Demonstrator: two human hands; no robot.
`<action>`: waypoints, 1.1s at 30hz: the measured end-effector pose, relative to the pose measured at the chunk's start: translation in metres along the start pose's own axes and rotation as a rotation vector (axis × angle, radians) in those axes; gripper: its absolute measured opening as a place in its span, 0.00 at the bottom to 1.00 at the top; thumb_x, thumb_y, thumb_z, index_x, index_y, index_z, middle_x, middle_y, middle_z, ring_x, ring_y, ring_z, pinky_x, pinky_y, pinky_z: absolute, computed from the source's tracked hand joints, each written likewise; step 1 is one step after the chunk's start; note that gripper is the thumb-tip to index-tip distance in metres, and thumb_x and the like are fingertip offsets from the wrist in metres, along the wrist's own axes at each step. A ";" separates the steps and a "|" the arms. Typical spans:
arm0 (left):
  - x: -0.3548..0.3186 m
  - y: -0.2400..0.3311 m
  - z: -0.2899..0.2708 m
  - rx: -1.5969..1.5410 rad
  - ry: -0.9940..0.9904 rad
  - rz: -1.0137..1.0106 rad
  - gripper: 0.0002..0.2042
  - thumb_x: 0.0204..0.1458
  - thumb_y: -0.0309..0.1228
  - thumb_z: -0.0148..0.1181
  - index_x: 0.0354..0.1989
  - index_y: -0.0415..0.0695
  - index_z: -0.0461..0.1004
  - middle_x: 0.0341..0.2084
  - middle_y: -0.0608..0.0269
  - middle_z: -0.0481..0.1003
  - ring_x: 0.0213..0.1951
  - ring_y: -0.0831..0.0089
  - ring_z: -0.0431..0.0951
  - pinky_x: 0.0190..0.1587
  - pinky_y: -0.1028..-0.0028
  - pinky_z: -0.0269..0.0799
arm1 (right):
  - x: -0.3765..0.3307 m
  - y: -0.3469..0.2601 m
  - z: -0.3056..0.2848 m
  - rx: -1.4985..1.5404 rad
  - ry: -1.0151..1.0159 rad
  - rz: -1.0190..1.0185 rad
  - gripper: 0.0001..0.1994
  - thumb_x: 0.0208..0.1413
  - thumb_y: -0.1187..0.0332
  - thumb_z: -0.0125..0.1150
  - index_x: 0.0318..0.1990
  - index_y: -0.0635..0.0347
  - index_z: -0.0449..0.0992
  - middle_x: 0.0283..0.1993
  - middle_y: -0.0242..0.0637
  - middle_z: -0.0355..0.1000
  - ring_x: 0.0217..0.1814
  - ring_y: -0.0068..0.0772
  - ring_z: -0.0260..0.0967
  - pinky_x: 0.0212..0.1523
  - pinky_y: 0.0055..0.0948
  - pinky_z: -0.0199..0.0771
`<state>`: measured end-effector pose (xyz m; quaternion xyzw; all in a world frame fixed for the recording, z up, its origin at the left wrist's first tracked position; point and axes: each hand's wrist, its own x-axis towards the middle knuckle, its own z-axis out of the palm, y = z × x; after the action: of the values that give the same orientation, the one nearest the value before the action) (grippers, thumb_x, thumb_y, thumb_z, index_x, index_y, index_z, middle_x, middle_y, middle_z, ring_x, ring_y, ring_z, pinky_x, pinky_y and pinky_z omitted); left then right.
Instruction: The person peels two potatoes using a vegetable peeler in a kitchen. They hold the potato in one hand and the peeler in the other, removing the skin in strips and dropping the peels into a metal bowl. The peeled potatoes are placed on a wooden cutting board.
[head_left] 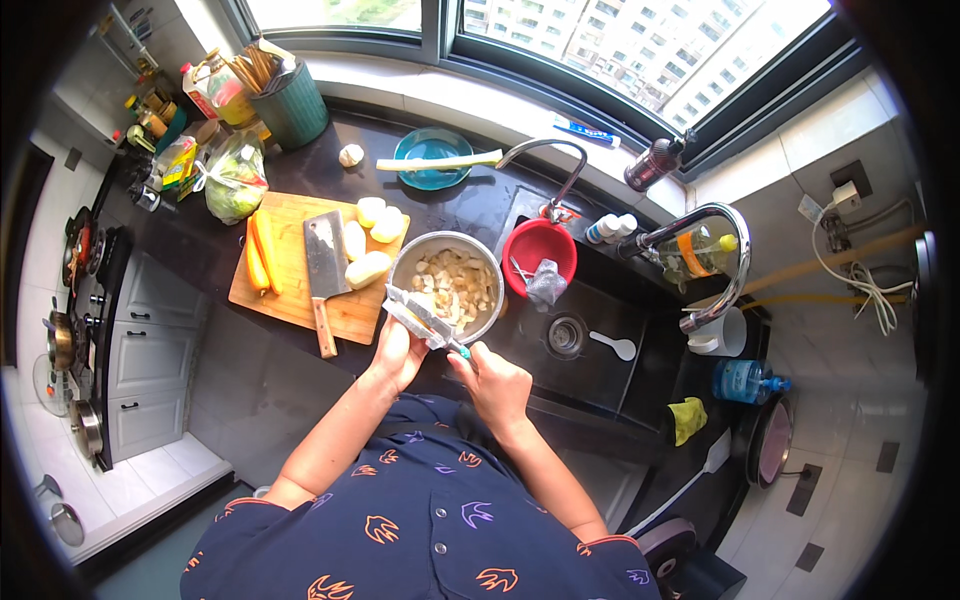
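Over the near rim of a metal pot (399, 270), both my hands work close together. My right hand (496, 385) is closed round the teal handle (460, 350) of a knife-like tool, whose grey blade (425, 313) points up and left. Closed on a pale, partly see-through piece (408, 318) against that blade is my left hand (400, 355); its exact kind is unclear. Inside the pot lie many pale cut pieces (455, 285). Left of it, a wooden cutting board (285, 310) bears a cleaver (325, 260), orange carrots (262, 250) and several peeled, pale yellow potatoes (368, 268).
A red basin (540, 237) stands by the black sink (610, 375), where a white spoon (613, 345) lies. Behind are a blue-green plate (432, 178) with a long pale stalk (440, 161) and a garlic bulb (351, 155). Curved faucets (745, 250) rise at right.
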<state>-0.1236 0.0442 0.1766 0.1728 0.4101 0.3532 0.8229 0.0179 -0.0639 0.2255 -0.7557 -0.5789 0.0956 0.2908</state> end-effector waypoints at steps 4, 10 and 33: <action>-0.003 0.000 0.009 -0.013 0.027 0.067 0.16 0.70 0.43 0.42 0.58 0.51 0.67 0.45 0.65 0.76 0.43 0.73 0.77 0.43 0.72 0.76 | -0.001 0.005 0.006 -0.042 -0.001 -0.047 0.20 0.58 0.46 0.62 0.28 0.53 0.72 0.19 0.36 0.72 0.20 0.40 0.73 0.19 0.38 0.67; 0.007 -0.007 -0.006 0.109 0.032 0.199 0.17 0.70 0.48 0.39 0.56 0.51 0.62 0.46 0.64 0.72 0.39 0.75 0.74 0.35 0.76 0.71 | 0.006 0.023 0.019 0.014 -0.025 0.080 0.20 0.59 0.45 0.60 0.28 0.52 0.73 0.17 0.40 0.71 0.21 0.45 0.74 0.19 0.41 0.68; 0.003 -0.002 -0.006 0.128 -0.046 0.026 0.17 0.71 0.46 0.38 0.52 0.48 0.66 0.35 0.60 0.74 0.29 0.75 0.72 0.28 0.78 0.67 | 0.005 0.029 0.022 0.052 -0.113 0.172 0.20 0.61 0.46 0.59 0.29 0.53 0.72 0.20 0.44 0.71 0.24 0.51 0.73 0.24 0.44 0.68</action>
<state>-0.1262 0.0447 0.1702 0.2385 0.4104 0.3330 0.8147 0.0327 -0.0567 0.1930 -0.7881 -0.5249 0.1777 0.2681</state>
